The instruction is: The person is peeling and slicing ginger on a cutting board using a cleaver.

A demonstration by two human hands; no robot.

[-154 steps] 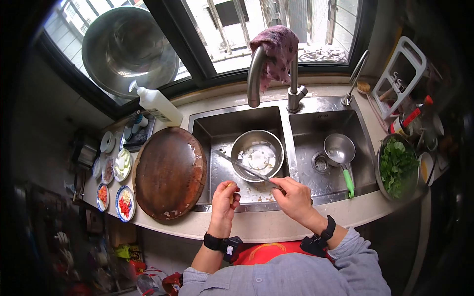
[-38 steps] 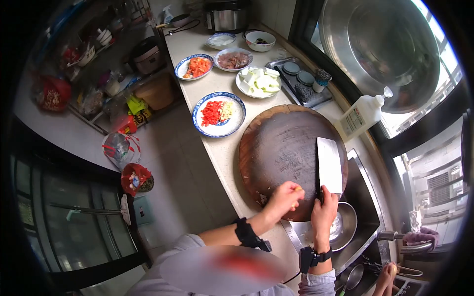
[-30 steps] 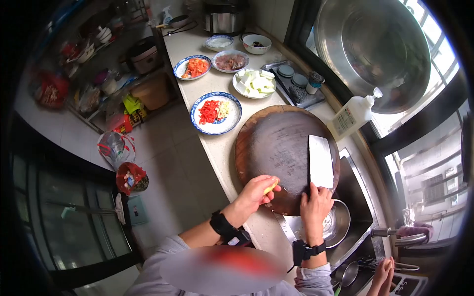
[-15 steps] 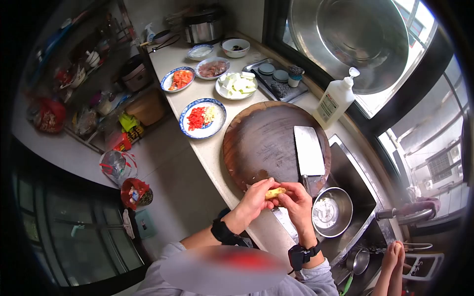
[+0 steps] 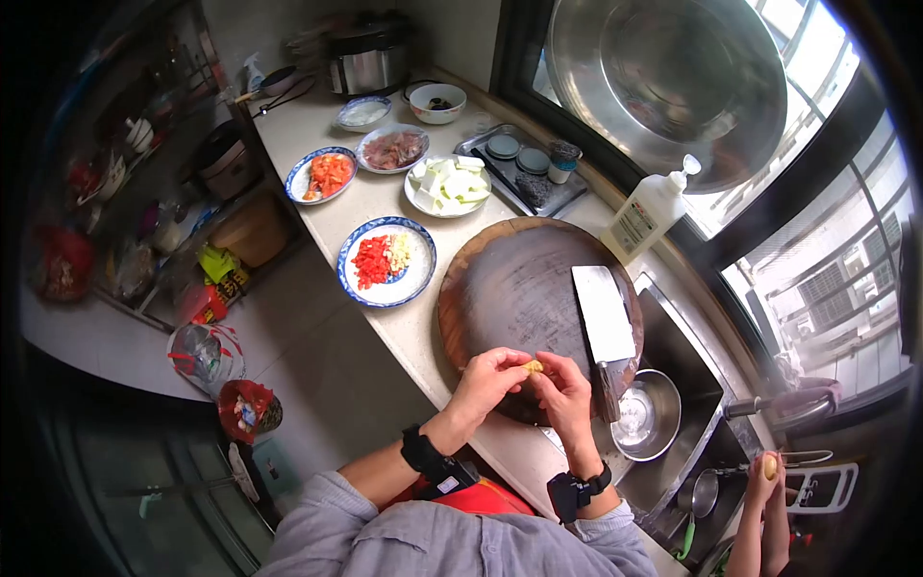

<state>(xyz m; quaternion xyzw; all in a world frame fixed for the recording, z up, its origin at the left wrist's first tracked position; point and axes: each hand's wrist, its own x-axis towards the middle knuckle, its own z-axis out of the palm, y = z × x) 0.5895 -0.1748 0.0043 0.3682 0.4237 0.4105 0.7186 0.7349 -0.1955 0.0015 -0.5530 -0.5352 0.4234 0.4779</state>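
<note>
My left hand (image 5: 488,383) and my right hand (image 5: 565,396) meet over the near edge of a round wooden chopping board (image 5: 510,279). Between their fingertips is a small yellow piece of ginger (image 5: 533,366), pinched from both sides and partly covered by the fingers. A cleaver (image 5: 604,313) lies flat on the board's right side, its dark handle (image 5: 608,389) pointing towards me, just right of my right hand. Each wrist wears a black band with a device.
Plates of chopped red pepper and garlic (image 5: 383,258), tomato (image 5: 329,177), meat (image 5: 394,150) and pale green chunks (image 5: 448,185) stand beyond. A pump bottle (image 5: 646,216) stands by the window. The sink holds a metal bowl (image 5: 663,423). Another person's hands (image 5: 767,471) show lower right.
My view has shifted and tilted slightly. Both hands still hold the ginger, now turned so less of it shows. The other person's hands now show a pale yellowish item.
</note>
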